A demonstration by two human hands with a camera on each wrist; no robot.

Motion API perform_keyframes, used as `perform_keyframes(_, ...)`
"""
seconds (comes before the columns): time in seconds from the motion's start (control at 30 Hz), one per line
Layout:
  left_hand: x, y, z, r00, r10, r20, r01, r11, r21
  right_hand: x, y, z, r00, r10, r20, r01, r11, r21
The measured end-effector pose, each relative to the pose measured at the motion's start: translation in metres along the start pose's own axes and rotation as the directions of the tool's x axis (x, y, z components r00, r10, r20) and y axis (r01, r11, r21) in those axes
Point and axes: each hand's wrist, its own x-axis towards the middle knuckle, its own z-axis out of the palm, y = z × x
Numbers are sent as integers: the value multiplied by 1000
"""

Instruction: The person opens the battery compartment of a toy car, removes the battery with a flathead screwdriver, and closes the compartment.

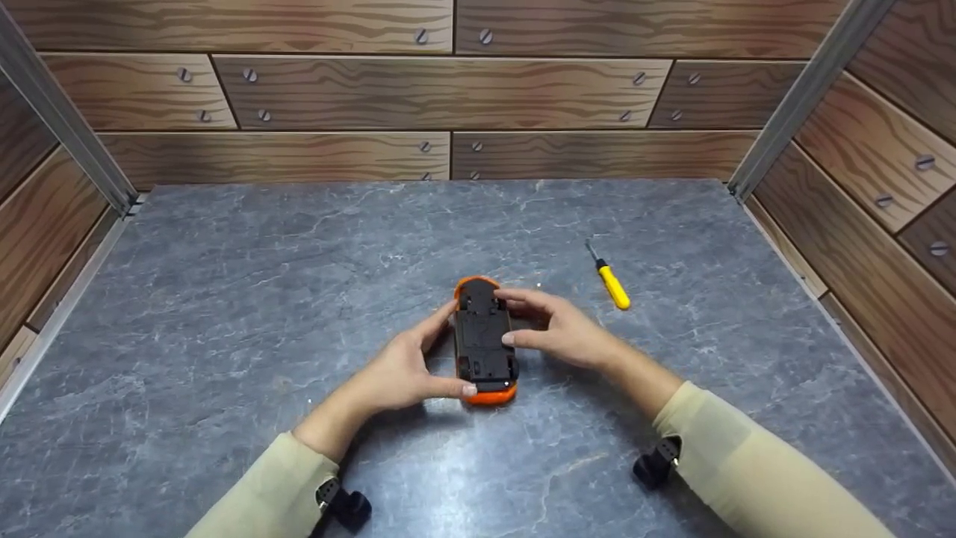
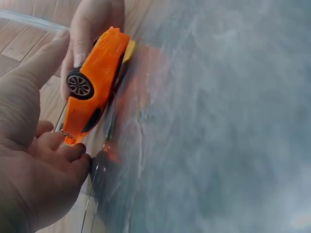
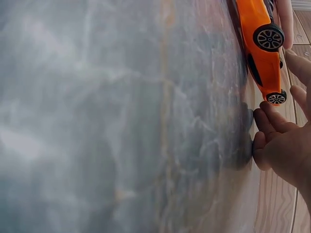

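An orange toy car (image 1: 485,344) is upside down between the two hands, its black underside facing up. Low over the tabletop, its orange side and spoked wheels show in the left wrist view, where the car body (image 2: 99,73) is tilted along the picture. My left hand (image 1: 396,370) holds it, thumb at the near orange end and fingers along the left side toward the far end. From the other side my right hand (image 1: 571,332) grips it, thumb on the black underside, fingers by the far right wheel. Fingertips also show close to the car's end in the right wrist view.
A screwdriver (image 1: 612,288) with a yellow handle lies to the right, beyond the right hand. The grey marbled tabletop (image 1: 261,299) is bounded by wood-patterned walls (image 1: 441,93) at the back and sides, with metal posts (image 1: 792,82) at the corners.
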Motion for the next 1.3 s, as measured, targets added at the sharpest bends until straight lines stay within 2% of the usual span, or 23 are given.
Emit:
perform_keyframes(0.37,-1,-2,1,1000,-4,-14,5,999,45,-1,2,4,1000,-11,14,11,1000,-8)
perform_keyframes(0.7,-1,-4,8,999,-24,-42,31,985,168,-2,2,3,1000,-8,9,9,998,-65)
perform_keyframes(0.93,0,-6,11,999,-10,-52,19,987,162,-4,2,1,1000,15,4,-14,990,-141)
perform_keyframes(1.3,0,-6,10,998,-43,-48,50,985,165,-5,3,2,1000,4,3,-3,981,-195)
